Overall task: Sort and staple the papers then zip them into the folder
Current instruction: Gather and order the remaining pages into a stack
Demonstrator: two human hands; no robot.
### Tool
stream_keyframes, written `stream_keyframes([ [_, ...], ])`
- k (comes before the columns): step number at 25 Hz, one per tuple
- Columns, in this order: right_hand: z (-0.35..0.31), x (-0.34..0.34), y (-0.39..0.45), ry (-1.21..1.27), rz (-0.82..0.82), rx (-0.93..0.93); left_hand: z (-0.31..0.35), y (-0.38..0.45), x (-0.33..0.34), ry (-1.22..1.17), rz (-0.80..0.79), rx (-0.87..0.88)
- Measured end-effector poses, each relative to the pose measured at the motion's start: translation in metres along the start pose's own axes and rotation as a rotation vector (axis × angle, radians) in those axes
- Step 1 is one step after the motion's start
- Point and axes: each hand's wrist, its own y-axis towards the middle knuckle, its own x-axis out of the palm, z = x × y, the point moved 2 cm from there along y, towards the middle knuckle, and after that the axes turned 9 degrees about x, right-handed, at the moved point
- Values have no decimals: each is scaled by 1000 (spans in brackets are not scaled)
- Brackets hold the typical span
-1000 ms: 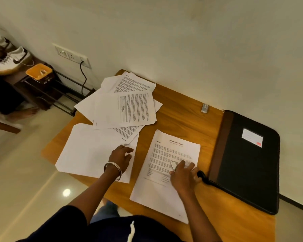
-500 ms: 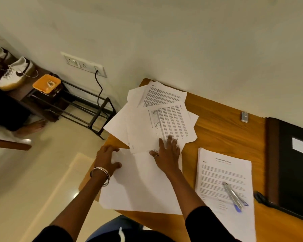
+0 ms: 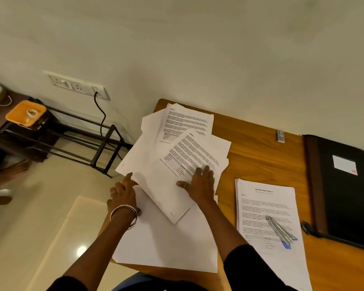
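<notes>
Right hand (image 3: 200, 185) flat, fingers spread, pressing loose white printed sheets (image 3: 189, 156) on wooden bench (image 3: 256, 148); left hand (image 3: 123, 194) open, fingertips touching their left edge.

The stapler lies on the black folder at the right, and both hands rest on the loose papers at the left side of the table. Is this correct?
Not quite. In the head view the stapler lies on the neat stack of papers headed as a report, beside the black folder, not on it. The rest holds: the left hand and right hand rest on the loose papers at the left side of the table.
</notes>
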Motion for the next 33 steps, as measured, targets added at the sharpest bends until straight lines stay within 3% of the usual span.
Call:
stream_keyframes([
  [2, -4, 10, -4, -167, -96, -26, 2, -3, 2, 31, 15, -6],
  [6, 9, -2, 8, -335, -65, -156, 2, -1, 2, 26, -21, -5],
  [24, 20, -1, 22, -337, -133, -231, 20, 10, 8, -105, 15, -122],
  [28, 21, -3, 18, -337, -140, -253, 47, -3, -2, -137, 130, -285],
  [31, 24, -7, 19, -279, -158, -258, 78, -3, 3, -67, 88, 0],
  [33, 29, -7, 20, -230, -164, -271, 92, -1, 5, -226, 24, -32],
])
